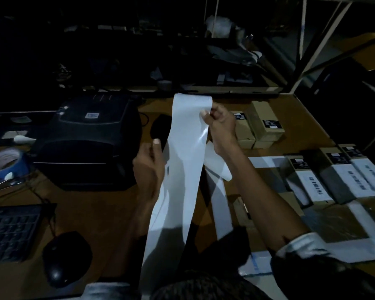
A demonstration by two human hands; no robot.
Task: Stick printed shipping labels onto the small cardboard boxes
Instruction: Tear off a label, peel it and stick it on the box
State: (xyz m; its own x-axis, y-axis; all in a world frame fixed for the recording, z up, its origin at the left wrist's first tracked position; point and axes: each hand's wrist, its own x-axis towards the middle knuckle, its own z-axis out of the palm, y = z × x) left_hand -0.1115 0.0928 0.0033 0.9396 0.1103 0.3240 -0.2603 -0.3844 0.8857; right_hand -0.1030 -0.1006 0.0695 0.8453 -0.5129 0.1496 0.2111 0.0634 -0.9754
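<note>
Two hands: both raised over the table (100, 213), working one long white label strip (182, 169).
Right hand (221, 128): fingers pinch the strip's right edge near its top, thumb and forefinger closed on the paper where a glossy layer seems to lift away from the backing.
Left hand (148, 167): held against the strip's left edge about midway down, thumb up; whether its fingers actually clasp the paper I cannot tell, since the strip hides them.
Label strip: hangs nearly upright from the right hand's pinch, running down toward the person's lap; a second loose length trails behind it, to the right.
Unlabelled boxes (260, 126): small brown cardboard boxes with black stickers, grouped at the far right of the table, just beyond the right hand.
Labelled boxes (342, 176): a row of boxes at the right edge, each carrying a white barcode label, lying side by side and touching.
Label printer (89, 137): dark, left of the strip, on the table.
Blue tape roll (6, 162): at the left edge, near the printer.
Keyboard (11, 230): lower left, with a black mouse (63, 256) just beside it.
Lighting: dim; far shelves too dark to read.
</note>
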